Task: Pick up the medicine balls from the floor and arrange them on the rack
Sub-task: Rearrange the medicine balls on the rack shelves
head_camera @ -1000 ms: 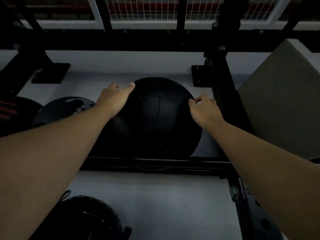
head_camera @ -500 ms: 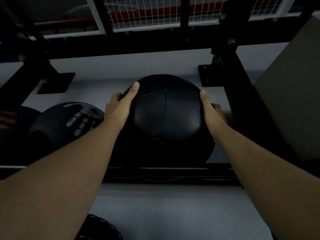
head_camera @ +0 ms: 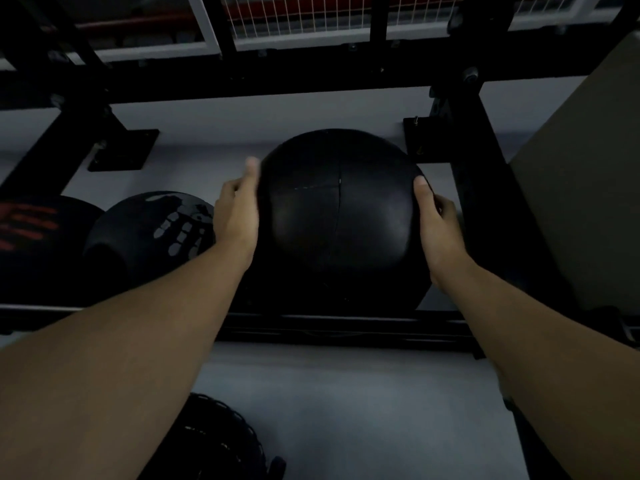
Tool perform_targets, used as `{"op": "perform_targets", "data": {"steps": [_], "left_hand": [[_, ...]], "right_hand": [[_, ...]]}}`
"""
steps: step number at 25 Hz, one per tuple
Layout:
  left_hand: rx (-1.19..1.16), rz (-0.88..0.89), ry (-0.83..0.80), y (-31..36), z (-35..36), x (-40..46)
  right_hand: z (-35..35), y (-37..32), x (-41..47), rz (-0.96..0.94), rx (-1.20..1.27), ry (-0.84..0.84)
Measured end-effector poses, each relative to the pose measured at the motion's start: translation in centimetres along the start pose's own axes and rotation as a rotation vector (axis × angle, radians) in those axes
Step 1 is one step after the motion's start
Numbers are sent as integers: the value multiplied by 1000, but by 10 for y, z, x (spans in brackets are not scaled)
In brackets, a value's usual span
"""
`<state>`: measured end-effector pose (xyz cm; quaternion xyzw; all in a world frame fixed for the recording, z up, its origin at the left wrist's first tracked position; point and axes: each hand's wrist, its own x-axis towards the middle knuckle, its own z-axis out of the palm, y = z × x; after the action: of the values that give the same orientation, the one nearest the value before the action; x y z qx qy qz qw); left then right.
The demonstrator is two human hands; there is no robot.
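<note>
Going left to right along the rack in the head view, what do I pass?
Black ball with red stripes → black ball with a grey handprint → left hand → large smooth black medicine ball → right hand → black rack upright → tan padded block.

Big black ball (head_camera: 337, 220) sits between both hands, smooth leather-look skin, stitched seams crossing near its top; left hand (head_camera: 237, 216) flat on its left side, right hand (head_camera: 437, 223) on its right side, thumbs up along the curve. Its underside is down at the black rack (head_camera: 332, 329) rail just below the wrists; contact point too dark to tell. Second ball (head_camera: 156, 230), dark with a grey handprint mark, just left of the left hand on the same rail. Third ball (head_camera: 31, 230), red stripes, further left. Ribbed dark ball (head_camera: 214, 441) on the floor under the left forearm.
</note>
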<state>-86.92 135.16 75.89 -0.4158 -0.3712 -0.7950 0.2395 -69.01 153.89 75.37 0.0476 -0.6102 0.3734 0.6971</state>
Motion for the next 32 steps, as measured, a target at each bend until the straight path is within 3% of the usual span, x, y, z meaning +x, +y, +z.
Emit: {"op": "perform_targets", "data": {"steps": [3,7,11,16,21,26,32], "left_hand": [[-184,-39,46,5,-7,-9],[-320,-112,-216,20,-21,-19],[-347,-15,-74,31,-26,-39],[-449,3,-155,83,-47,-55],[-420,-16,-110,125,-83,-102],[-408,-169,-41,144,-125,-161],[-391,-346,-9,108,-145,-229]], "right_hand": [[-6,-8,-17,-93,94,64],[-14,-25,-31,-119,114,99],[-22,-46,-53,-97,133,95],[-29,-104,-94,-176,118,219],[-38,-153,-149,-178,58,257],[-47,-185,-217,-78,1,279],[-72,-168,-278,64,-122,303]]}}
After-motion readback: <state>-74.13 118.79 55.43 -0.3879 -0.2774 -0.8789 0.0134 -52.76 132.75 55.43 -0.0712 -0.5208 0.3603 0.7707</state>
